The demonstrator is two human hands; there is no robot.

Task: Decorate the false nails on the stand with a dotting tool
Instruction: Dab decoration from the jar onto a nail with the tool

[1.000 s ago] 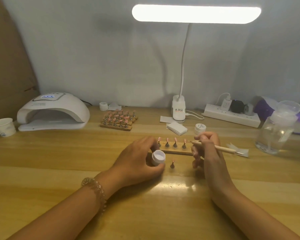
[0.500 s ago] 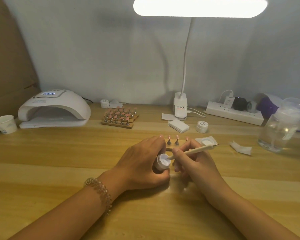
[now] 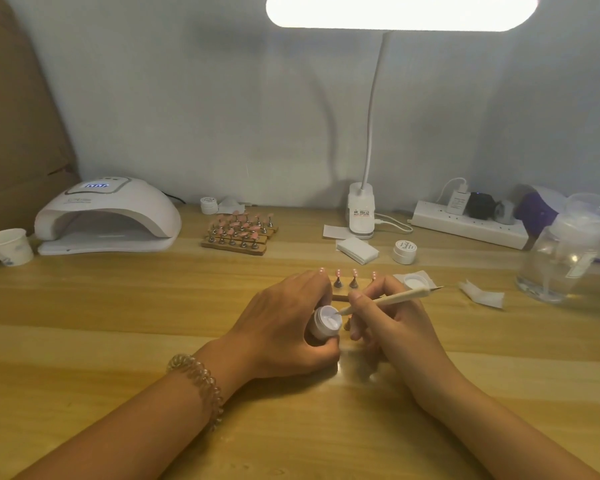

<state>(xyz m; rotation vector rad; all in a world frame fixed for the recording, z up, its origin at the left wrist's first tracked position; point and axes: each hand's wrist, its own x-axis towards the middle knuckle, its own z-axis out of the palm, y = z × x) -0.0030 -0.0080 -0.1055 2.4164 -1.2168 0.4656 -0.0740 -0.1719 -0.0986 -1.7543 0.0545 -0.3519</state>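
This is the loading step: the left hand (image 3: 284, 327) has its grip curled round a small open gel pot (image 3: 326, 320), and the right hand (image 3: 392, 323) pinches the dotting tool (image 3: 395, 296) like a pen, with its tip at the pot's mouth. The false nails (image 3: 354, 272) sit on their wooden stand (image 3: 340, 298) on the table (image 3: 118, 306), at twelve o'clock of the hands and partly hidden by them. Next, I judge, the loaded tip must lift clear and reach one nail for a light, steady touch.

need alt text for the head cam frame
At a wooden table, the left hand holds an open white jar while the right hand holds a dotting tool with its tip at the jar's mouth. Behind the hands, pink false nails sit on a stand; a nail lamp, desk lamp and clear bottle sit farther back.
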